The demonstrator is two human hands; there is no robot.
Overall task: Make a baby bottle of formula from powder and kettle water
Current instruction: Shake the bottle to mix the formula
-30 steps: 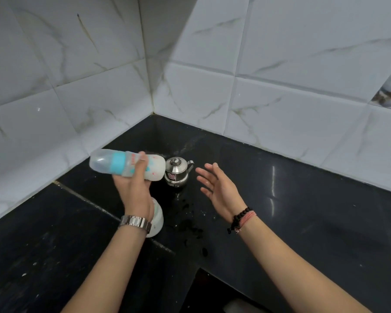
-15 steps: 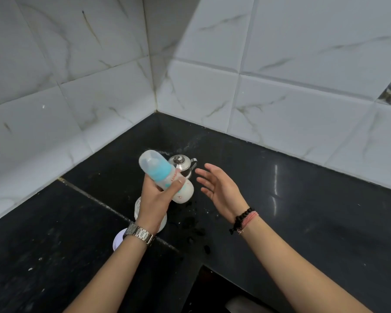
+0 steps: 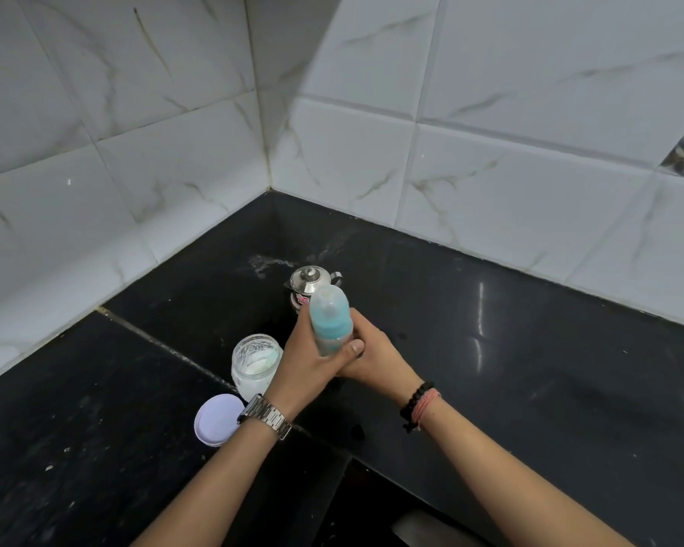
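The baby bottle point(image 3: 329, 311), clear with a blue collar and a clear cap, stands almost upright above the black counter. My left hand point(image 3: 308, 359) wraps its lower body, thumb across the front. My right hand point(image 3: 376, 359) presses against the bottle's right side and base. Just behind the bottle sits a small steel kettle point(image 3: 310, 281), partly hidden by the cap. An open glass jar point(image 3: 256, 359) with white powder stands left of my left hand. Its white lid point(image 3: 217, 419) lies flat on the counter beside my left wrist.
The black stone counter point(image 3: 530, 369) runs into a corner of white marble-look wall tiles point(image 3: 490, 171). A seam crosses the counter at the left. Wet spots mark the surface near the kettle. The counter's front edge drops off at the bottom middle.
My left hand swung the bottle from lying sideways to nearly upright and moved it right, in front of the kettle. My right hand, open before, came in and closed against the bottle.
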